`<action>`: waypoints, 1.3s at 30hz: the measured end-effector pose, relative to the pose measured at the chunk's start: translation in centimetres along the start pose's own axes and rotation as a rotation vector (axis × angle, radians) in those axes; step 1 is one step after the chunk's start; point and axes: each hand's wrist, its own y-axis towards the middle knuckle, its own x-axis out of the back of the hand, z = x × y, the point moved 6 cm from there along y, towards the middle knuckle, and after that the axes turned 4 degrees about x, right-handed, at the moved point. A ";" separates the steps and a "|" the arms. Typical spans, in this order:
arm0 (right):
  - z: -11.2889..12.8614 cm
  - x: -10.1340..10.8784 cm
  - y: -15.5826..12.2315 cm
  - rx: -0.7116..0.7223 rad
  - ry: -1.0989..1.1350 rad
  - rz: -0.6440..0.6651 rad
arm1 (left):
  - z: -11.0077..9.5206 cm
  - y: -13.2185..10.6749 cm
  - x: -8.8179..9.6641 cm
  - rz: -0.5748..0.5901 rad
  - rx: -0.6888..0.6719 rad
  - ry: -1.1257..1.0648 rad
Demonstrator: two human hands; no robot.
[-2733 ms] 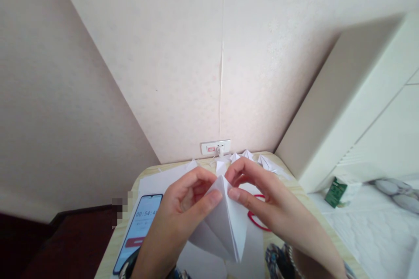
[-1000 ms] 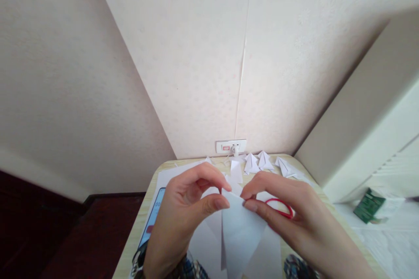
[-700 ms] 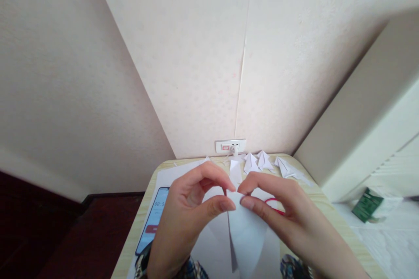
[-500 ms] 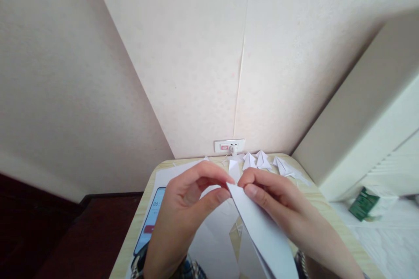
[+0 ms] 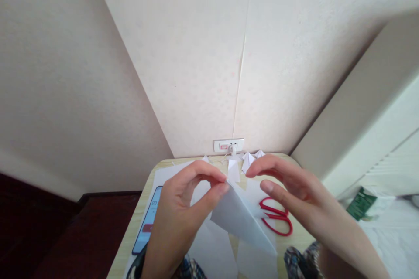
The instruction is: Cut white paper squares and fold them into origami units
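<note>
My left hand (image 5: 191,205) pinches the top corner of a folded sheet of white paper (image 5: 245,218) between thumb and forefinger. The paper hangs down to the right, tilted, over other sheets. To its right, my right hand (image 5: 294,192) is off the paper, thumb and fingers apart with nothing between them. Below the right fingers lie red-handled scissors (image 5: 278,217) on the table, their blades hidden behind the paper. Beyond my hands, white folded paper pieces (image 5: 248,161) stand near the wall, partly covered by my right hand.
A phone (image 5: 147,222) with a lit screen lies on the left of the light wooden table (image 5: 131,226). White sheets (image 5: 209,244) spread beneath my hands. A wall socket (image 5: 228,144) with a plug sits behind the table. A green box (image 5: 362,203) is at far right.
My right hand has let go of the paper and moved right, opening. The paper has swung to a different angle in my left hand, and the red scissors have come into view.
</note>
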 end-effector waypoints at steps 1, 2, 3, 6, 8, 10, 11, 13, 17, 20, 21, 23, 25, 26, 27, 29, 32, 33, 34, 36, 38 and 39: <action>0.2 0.3 -0.2 0.009 -0.014 -0.048 | -0.1 0.0 0.0 -0.009 -0.018 0.034; 0.5 0.5 -0.5 0.027 -0.033 -0.092 | -0.2 -0.1 -0.1 -0.017 -0.040 0.071; 1.0 0.4 -0.7 0.053 -0.055 -0.129 | -0.4 -0.2 -0.3 -0.024 -0.063 0.110; 2.3 -0.7 -1.3 0.156 -0.083 -0.184 | -0.8 -0.5 -1.0 -0.051 -0.111 0.178; 2.8 -1.6 -1.3 0.204 -0.091 -0.200 | -0.9 -0.8 -1.3 -0.080 -0.122 0.174; 3.0 -1.8 -1.2 0.227 -0.111 -0.241 | -1.2 -1.0 -1.4 -0.104 -0.141 0.174; 2.9 -1.9 -1.2 0.229 -0.122 -0.254 | -1.3 -1.1 -1.5 -0.106 -0.149 0.186; 2.8 -2.0 -1.0 0.230 -0.135 -0.254 | -1.5 -1.2 -1.5 -0.097 -0.161 0.223; 2.8 -1.8 -1.0 0.245 -0.154 -0.284 | -1.7 -1.2 -1.5 -0.094 -0.174 0.237; 3.0 -1.8 -1.2 0.255 -0.169 -0.312 | -1.6 -1.3 -1.4 -0.121 -0.169 0.226; 3.0 -1.9 -1.1 0.260 -0.170 -0.302 | -1.5 -1.3 -1.4 -0.126 -0.167 0.225; 3.1 -2.1 -1.1 0.264 -0.168 -0.269 | -1.5 -1.3 -1.5 -0.125 -0.168 0.238; 3.1 -2.2 -0.9 0.255 -0.165 -0.251 | -1.5 -1.3 -1.5 -0.121 -0.172 0.255; 3.0 -2.2 -0.9 0.248 -0.162 -0.246 | -1.6 -1.3 -1.5 -0.116 -0.175 0.258; 3.0 -2.3 -0.8 0.242 -0.157 -0.239 | -1.5 -1.3 -1.5 -0.108 -0.170 0.257; 2.9 -2.3 -0.7 0.236 -0.143 -0.230 | -1.5 -1.2 -1.5 -0.086 -0.158 0.219; 2.9 -2.3 -0.7 0.226 -0.114 -0.227 | -1.2 -1.1 -1.6 -0.027 -0.119 0.128; 2.9 -2.3 -0.7 0.218 -0.104 -0.226 | -1.1 -1.0 -1.7 -0.011 -0.111 0.100; 2.8 -2.3 -0.6 0.207 -0.091 -0.225 | -1.1 -0.9 -1.7 0.004 -0.106 0.076; 2.7 -2.2 -0.6 0.185 -0.065 -0.215 | -1.0 -0.8 -1.7 0.023 -0.097 0.042; 2.7 -2.2 -0.6 0.176 -0.042 -0.198 | -0.9 -0.8 -1.8 0.046 -0.097 0.024; 2.7 -2.3 -0.6 0.174 -0.033 -0.188 | -0.8 -0.7 -1.8 0.054 -0.094 0.017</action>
